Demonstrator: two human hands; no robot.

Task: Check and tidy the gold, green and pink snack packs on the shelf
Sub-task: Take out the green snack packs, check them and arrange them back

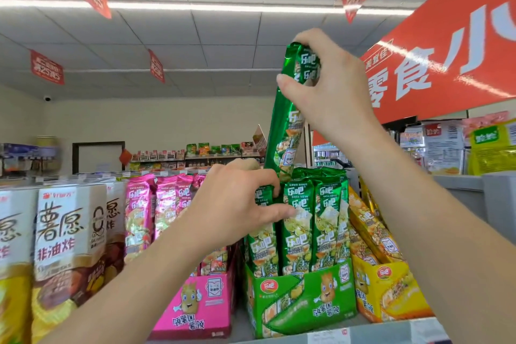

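Observation:
Three open display boxes stand side by side on the shelf top: a pink box (201, 313), a green box (301, 301) and a gold box (391, 290), each filled with upright packs of its own colour. My right hand (332, 86) grips the top of one long green pack (287, 131), which is raised above the green box with its lower end among the other green packs (312, 218). My left hand (237, 204) presses against the standing green packs at the box's left side, fingers spread between them. Pink packs (156, 204) stand behind my left forearm.
White and brown snack cartons (69, 234) stand at the left of the pink box. A red banner (446, 58) hangs at the upper right, with hanging packets (491, 145) under it. The shelf's front edge (363, 335) carries price labels. Further shelves run along the back.

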